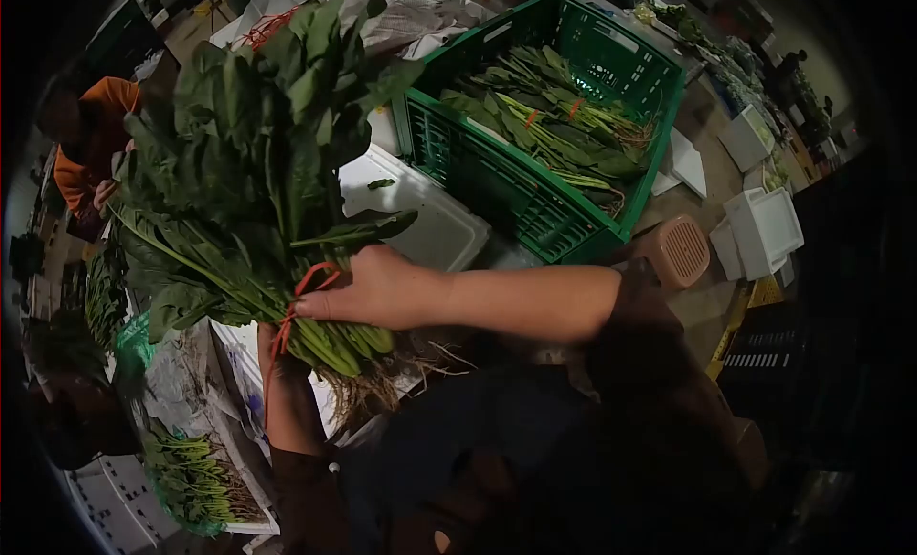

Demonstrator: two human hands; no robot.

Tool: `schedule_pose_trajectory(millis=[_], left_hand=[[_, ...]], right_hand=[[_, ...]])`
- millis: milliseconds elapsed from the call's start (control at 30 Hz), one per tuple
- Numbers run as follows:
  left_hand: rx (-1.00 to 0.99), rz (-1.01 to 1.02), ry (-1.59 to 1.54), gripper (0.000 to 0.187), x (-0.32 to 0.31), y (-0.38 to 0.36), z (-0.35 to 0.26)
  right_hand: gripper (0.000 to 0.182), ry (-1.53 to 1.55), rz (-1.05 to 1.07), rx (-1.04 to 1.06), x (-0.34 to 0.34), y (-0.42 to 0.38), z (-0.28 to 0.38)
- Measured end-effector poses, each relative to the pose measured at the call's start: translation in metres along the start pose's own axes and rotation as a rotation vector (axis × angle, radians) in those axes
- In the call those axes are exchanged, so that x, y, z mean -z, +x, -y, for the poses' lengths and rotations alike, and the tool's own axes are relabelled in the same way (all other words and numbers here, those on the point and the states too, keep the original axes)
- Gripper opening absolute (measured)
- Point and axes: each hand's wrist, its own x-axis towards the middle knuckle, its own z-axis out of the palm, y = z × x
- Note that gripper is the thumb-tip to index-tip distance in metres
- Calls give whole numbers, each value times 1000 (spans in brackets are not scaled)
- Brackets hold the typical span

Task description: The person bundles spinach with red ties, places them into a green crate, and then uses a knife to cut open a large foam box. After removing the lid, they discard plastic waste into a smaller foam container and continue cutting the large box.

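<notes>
A big bunch of leafy greens that looks like spinach [248, 163] fills the left middle of the head view, leaves up and away, pale roots toward me. Around its stems runs a red tie [304, 297], with a loose end hanging down. My right hand [373, 292] is closed round the stems just by the tie, its thumb lying over the red strand. Behind and below the stems is my left hand [272, 350], against the bunch; its fingers are hidden.
A green crate [516, 187] with several tied bunches stands ahead right. Under the held bunch lies a white foam lid [449, 235]. A box of greens [196, 469] sits lower left, a brown stool [673, 254] at right. A person in orange [86, 163] works at far left.
</notes>
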Motion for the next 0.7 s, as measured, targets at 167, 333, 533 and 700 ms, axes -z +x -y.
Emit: schedule_pose_trajectory(millis=[167,333,533,700], left_hand=[[-89,673,-109,81,13,28,-6],[-155,914,-243,64,-110,27,-5],[-69,839,-105,56,-211,46,18],[97,620,83,50,-286,57,41]], right_hand=[[58,-491,305,-263,82,-9,62],[57,-573,190,-141,172,-21,79],[54,-1608,-770,986,286,-68,79],[45,-1813,-803,1278,330,-81,74]])
